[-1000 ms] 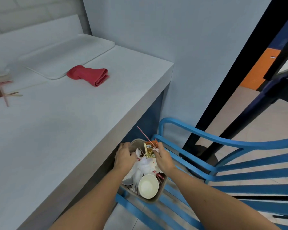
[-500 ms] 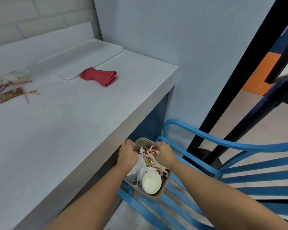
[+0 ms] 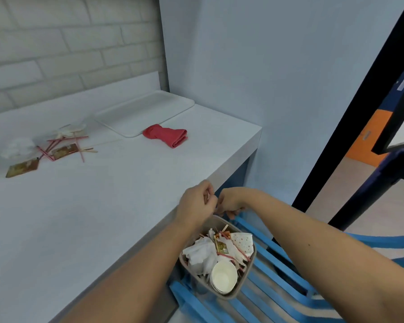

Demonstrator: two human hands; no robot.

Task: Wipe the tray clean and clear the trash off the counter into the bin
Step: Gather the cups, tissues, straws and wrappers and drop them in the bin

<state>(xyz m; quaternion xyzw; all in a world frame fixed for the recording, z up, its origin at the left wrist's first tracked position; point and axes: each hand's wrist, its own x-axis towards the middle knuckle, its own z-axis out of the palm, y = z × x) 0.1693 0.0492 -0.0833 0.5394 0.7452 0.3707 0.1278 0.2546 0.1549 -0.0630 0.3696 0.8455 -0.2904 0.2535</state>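
Observation:
My left hand (image 3: 196, 202) and my right hand (image 3: 230, 203) hover close together just above the far rim of the tan bin (image 3: 253, 257), by the counter's front edge. Both have curled fingers and I see nothing held in them. The bin holds crumpled napkins, a white paper cup, sauce packets and red striped straws. A white tray (image 3: 147, 111) lies at the back of the counter with a folded red cloth (image 3: 166, 136) at its near edge. Loose trash (image 3: 61, 145) lies at the counter's left: straws, wooden sticks, sauce packets, crumpled plastic.
The bin stands on a blue slatted chair (image 3: 278, 264) pushed against the white counter (image 3: 103, 206). A pale wall closes the right end of the counter. A dark post (image 3: 350, 127) slants down on the right, with open floor beyond.
Both hands have risen out of the bin to its far rim, leaving the packet and straws inside. The view has swung left, showing more of the counter's trash.

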